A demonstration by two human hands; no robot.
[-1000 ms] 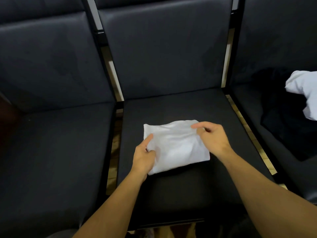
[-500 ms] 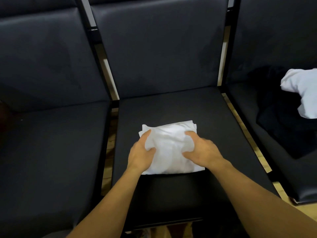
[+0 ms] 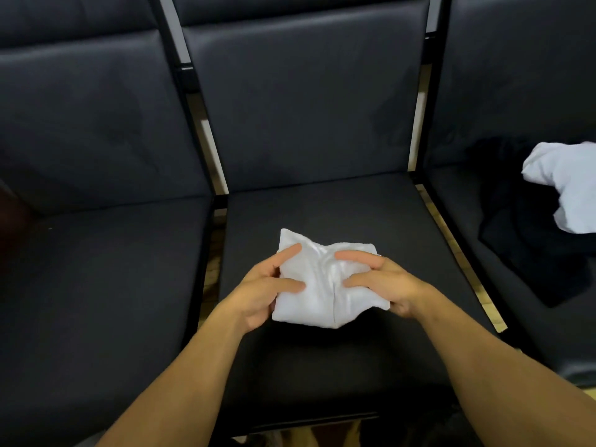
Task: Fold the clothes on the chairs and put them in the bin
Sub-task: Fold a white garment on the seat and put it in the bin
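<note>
Fingers (image 3: 292,253) of the left hand (image 3: 258,291) and right hand (image 3: 383,282) pinch the folded cloth (image 3: 322,285) from opposite ends; it sits between them, long axis running hand to hand, over the seat (image 3: 322,208). No bin shows.

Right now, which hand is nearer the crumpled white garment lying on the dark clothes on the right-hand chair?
Right. The right hand grips the folded white cloth's right side, on the side toward the crumpled white garment; the left hand grips the cloth's left side, farther away.
</note>
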